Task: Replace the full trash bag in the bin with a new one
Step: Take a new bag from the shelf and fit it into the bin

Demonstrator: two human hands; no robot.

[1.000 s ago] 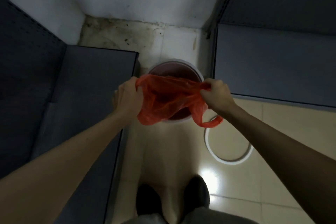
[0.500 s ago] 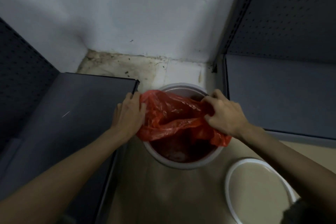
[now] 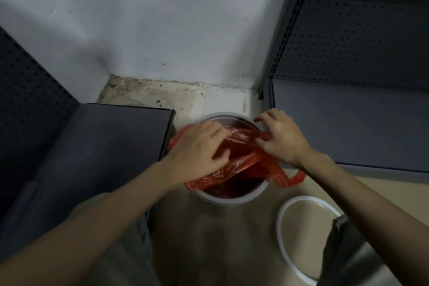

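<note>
Head view, red bag in bin

The bin stands on the floor before the wall, between a left shelf and right shelf, the bag draped in its mouth, a ring lying right of it.
</note>
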